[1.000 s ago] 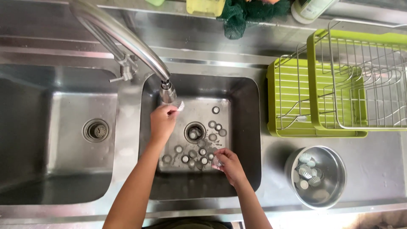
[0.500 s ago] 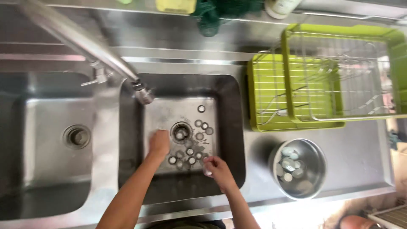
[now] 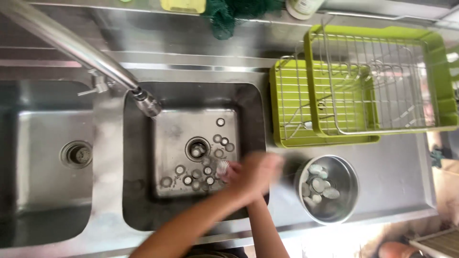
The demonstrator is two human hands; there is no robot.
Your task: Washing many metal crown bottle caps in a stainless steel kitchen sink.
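Observation:
Both my hands meet at the right edge of the right sink basin, blurred by motion. My left hand reaches in from the lower left and its fingertips pinch a small fluted metal cup. My right hand overlaps it over the basin's right rim, and what it holds is too smeared to tell. Several small round metal cups lie on the basin floor around the drain. A steel bowl with several pale pieces inside stands just right of my hands.
The tap spout hangs over the basin's upper left. A second basin lies to the left. A green dish rack with a wire basket stands at the upper right. A green net scrubber lies on the back ledge.
My left hand came down from under the tap to the cups and then right. Both hands shifted to the basin's right rim, nearer the bowl. The camera view also moved right.

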